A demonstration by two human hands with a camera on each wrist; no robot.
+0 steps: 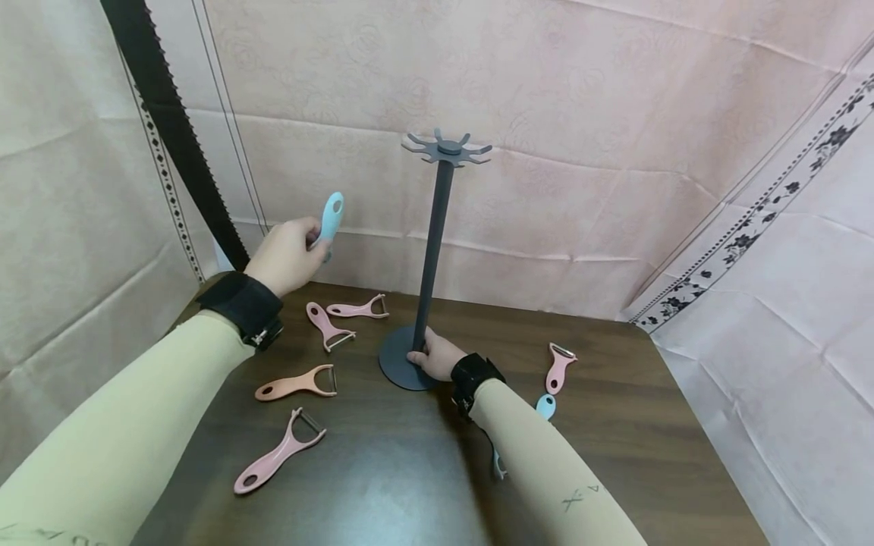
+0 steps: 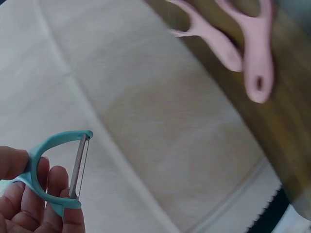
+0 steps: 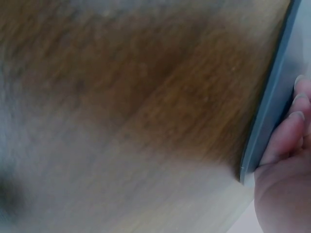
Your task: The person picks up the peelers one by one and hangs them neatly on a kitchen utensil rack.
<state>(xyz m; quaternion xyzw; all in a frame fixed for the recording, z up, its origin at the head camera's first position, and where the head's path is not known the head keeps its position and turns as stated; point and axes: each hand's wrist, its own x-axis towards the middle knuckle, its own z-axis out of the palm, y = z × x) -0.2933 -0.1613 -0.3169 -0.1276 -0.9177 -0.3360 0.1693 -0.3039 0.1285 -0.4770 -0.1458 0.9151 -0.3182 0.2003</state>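
Observation:
My left hand (image 1: 290, 254) is raised above the table's back left and grips a light blue peeler (image 1: 331, 216) with its handle end pointing up. In the left wrist view the fingers (image 2: 29, 204) curl round the blue peeler (image 2: 58, 170) just below its metal blade. A dark grey stand (image 1: 437, 250) with a hooked disc on top rises from a round base (image 1: 396, 360) on the brown table (image 1: 410, 470). My right hand (image 1: 437, 355) holds the pole at its foot. The right wrist view shows those fingers (image 3: 286, 136) against the grey base (image 3: 269, 107).
Several pink peelers lie on the table: two (image 1: 341, 315) behind the left of the base, an orange-pink one (image 1: 297, 385), one (image 1: 276, 453) near the front left, one (image 1: 558, 368) on the right. Another blue peeler (image 1: 544, 407) lies partly under my right forearm. Pink cloth hangs behind.

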